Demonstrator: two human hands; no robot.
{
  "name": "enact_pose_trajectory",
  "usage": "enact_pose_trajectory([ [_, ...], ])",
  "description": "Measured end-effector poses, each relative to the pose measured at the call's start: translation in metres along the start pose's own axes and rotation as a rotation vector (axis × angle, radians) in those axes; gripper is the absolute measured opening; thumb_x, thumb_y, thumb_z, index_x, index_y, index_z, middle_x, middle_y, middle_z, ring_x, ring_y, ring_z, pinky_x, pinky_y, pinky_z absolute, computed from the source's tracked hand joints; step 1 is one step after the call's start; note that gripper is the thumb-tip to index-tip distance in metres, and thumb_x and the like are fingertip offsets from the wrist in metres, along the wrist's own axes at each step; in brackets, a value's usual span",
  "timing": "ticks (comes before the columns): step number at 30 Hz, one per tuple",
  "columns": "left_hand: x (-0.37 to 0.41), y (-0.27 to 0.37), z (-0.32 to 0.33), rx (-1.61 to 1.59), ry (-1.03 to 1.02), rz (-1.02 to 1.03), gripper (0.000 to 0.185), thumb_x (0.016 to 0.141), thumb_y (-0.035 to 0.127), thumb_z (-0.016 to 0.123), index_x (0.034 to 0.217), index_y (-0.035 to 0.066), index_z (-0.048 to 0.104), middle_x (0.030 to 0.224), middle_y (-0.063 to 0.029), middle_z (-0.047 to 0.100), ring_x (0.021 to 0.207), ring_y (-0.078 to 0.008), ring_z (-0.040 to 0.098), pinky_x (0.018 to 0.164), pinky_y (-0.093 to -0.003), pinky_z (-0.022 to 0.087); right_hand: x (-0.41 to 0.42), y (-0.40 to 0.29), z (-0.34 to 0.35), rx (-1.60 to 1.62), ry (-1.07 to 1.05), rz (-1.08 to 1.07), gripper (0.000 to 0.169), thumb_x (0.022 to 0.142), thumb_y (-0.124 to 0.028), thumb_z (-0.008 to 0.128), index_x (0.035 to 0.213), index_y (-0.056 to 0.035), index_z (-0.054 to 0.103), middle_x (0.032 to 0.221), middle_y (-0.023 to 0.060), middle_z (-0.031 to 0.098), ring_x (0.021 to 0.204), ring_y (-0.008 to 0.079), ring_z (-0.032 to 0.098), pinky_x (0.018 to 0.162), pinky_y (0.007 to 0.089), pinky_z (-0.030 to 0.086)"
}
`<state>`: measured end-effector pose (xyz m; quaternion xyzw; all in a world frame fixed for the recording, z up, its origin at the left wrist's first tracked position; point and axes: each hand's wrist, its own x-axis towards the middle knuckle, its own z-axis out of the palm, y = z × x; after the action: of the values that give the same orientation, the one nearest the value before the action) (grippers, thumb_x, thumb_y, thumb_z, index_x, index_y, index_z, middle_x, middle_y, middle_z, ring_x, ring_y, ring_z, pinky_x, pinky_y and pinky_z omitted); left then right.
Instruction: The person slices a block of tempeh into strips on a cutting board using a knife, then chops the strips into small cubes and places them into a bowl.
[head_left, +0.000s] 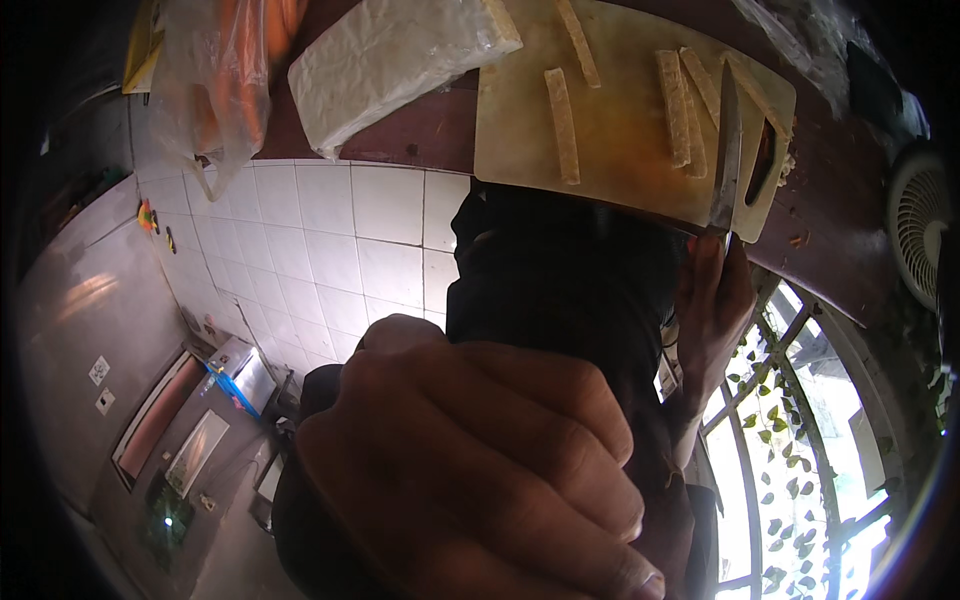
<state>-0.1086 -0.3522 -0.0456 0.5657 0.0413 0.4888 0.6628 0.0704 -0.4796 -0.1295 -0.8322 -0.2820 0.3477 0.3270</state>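
My right hand (712, 292) grips a kitchen knife (726, 169) at its handle end, below the near edge of the cutting board (615, 142). The blade points away across the board's right part, beside its handle slot. Several pale, rough-surfaced strips (564, 127) lie on the board, some bunched left of the blade. Close to the camera, large in the lower middle, is my left hand (480, 465) with curled fingers; its palm side is hidden. A big pale block in clear plastic wrap (390, 71) lies left of the board, one corner at the board's edge.
A clear plastic bag (214, 97) with orange, carrot-like items hangs over the table's left edge. Crumbs and orange scraps (801, 238) lie on the dark red table (832, 217) right of the board. At far right are a fan (921, 225) and crumpled plastic (802, 45).
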Motion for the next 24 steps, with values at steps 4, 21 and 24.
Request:
enact_pose_trajectory([
  [4, -0.033, -0.026, -0.051, 0.256, -0.081, -0.140, 0.016, 0.091, 0.000, 0.065, 0.103, -0.010, 0.067, 0.101, -0.0235, 0.072, 0.073, -0.0188, 0.066, 0.061, -0.0302, 0.053, -0.001, -0.003, 0.002, -0.105, -0.009, -0.005, 0.041, 0.107, -0.036, 0.051, 0.113, 0.0023, 0.063, 0.074, 0.0068, 0.056, 0.062, 0.0101, 0.050, 0.053, 0.0296, 0.039],
  [21, -0.041, -0.090, -0.063, 1.232, 0.053, -0.270, 0.058, 0.073, 0.008, 0.085, 0.128, 0.010, 0.069, 0.131, -0.0065, 0.068, 0.124, -0.0293, 0.057, 0.107, -0.0419, 0.046, -0.004, -0.023, 0.040, -0.300, -0.244, -0.650, 0.014, 0.095, 0.003, 0.062, 0.102, 0.0137, 0.057, 0.124, 0.0383, 0.056, 0.063, 0.0385, 0.066, 0.051, 0.0417, 0.051],
  [24, -0.043, -0.091, -0.063, 1.224, 0.050, -0.264, 0.059, 0.072, 0.009, 0.087, 0.128, 0.010, 0.069, 0.132, -0.0076, 0.068, 0.124, -0.0300, 0.057, 0.107, -0.0429, 0.045, -0.004, -0.014, 0.041, -0.378, -0.231, -0.754, 0.016, 0.095, 0.003, 0.064, 0.100, 0.0160, 0.056, 0.124, 0.0401, 0.055, 0.064, 0.0378, 0.067, 0.048, 0.0403, 0.052],
])
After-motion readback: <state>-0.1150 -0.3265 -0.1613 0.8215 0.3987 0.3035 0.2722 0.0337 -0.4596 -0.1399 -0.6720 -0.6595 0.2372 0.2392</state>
